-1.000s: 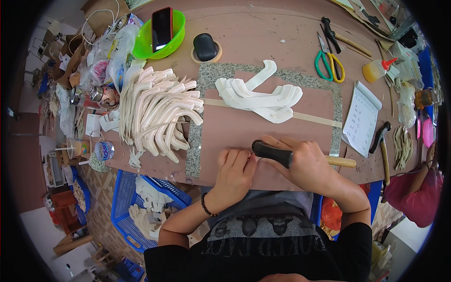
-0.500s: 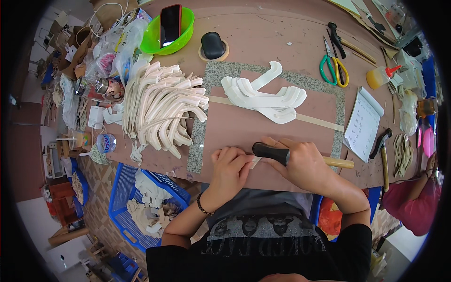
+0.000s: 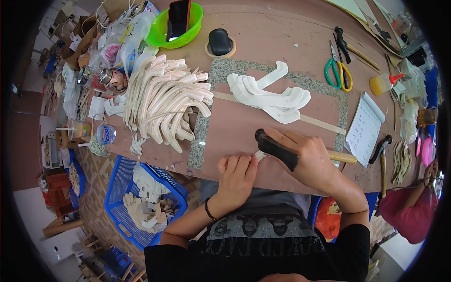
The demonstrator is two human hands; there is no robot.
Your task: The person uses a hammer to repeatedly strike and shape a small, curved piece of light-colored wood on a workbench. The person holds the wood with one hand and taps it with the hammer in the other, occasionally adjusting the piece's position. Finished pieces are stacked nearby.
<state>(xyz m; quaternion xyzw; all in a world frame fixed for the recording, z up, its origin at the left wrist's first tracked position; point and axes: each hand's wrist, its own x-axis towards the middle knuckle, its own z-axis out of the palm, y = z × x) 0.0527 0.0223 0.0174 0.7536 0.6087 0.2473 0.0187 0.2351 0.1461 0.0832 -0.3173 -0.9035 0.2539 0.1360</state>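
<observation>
My right hand (image 3: 312, 164) is wrapped around a hammer with a black head (image 3: 279, 150) and a pale wooden handle, held over the table's near edge. Just left of it, my left hand (image 3: 235, 181) rests at the same edge, its fingers pressed together on a small whitish strip (image 3: 260, 155). Most of that strip is hidden by fingers and hammer head. Beyond my hands lies a small stack of white curved strips (image 3: 272, 98). To the left is a big heap of cream curved strips (image 3: 164, 103).
A green bowl (image 3: 195, 33) holding a phone (image 3: 178, 19) stands at the far left, near a black rounded object (image 3: 220, 41). Scissors (image 3: 339, 70), another hammer (image 3: 343, 44), a glue bottle (image 3: 378, 85) and a notepad (image 3: 364, 129) lie right. A blue basket (image 3: 117, 199) sits below; another person (image 3: 408, 211) is at right.
The hammer head has come up and tilted, showing more of its black side. My right hand has shifted slightly right; my left fingers remain on the strip. The whole view has moved a little.
</observation>
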